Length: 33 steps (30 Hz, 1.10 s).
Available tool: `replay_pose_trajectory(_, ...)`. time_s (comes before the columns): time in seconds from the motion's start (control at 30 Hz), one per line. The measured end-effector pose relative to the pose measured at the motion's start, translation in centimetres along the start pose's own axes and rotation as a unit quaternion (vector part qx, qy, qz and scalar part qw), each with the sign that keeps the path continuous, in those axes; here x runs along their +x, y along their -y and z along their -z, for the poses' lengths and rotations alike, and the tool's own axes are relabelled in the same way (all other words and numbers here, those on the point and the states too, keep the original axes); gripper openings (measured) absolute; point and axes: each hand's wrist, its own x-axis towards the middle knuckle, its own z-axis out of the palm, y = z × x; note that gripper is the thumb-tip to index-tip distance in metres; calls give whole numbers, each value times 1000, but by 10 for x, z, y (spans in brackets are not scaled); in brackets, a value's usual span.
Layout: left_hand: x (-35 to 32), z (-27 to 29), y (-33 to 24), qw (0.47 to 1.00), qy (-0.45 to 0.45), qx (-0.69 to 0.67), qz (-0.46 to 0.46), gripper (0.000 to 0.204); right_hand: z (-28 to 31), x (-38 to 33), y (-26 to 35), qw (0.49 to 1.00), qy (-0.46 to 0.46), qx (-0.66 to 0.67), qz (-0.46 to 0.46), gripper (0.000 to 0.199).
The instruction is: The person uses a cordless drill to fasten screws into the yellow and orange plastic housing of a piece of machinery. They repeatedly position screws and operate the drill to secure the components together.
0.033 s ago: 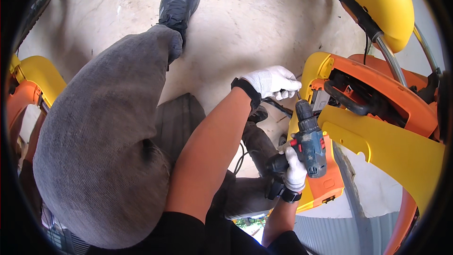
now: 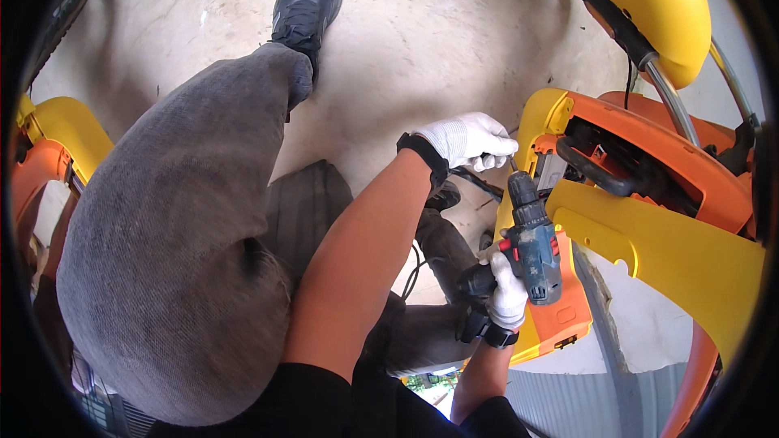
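My right hand (image 2: 508,295), in a white glove, is wrapped round the grip of a dark blue cordless drill (image 2: 537,253) with red buttons and a black chuck. The drill stands with its bit (image 2: 514,164) toward the far side. At the bit's tip, my gloved left hand (image 2: 471,143) has thumb and fingers pinched together. What lies between those fingertips, if anything, is too small to make out. Just right of both hands is an orange-and-yellow machine body (image 2: 545,119), its opened housing showing dark inner parts.
A yellow curved panel (image 2: 649,235) reaches across on the right, with a black handle-like loop (image 2: 596,170) beyond it. A yellow padded part (image 2: 653,12) on metal tubes rises at the far right. Another orange-and-yellow machine (image 2: 69,134) stands at left. My bent leg (image 2: 178,235) fills the left middle.
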Motion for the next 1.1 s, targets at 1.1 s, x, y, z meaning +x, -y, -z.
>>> replay_pose_trajectory(1.1,3,-26,-46,952,-30,300,-59,28,-28,40,8,937,80,-314,129,51)
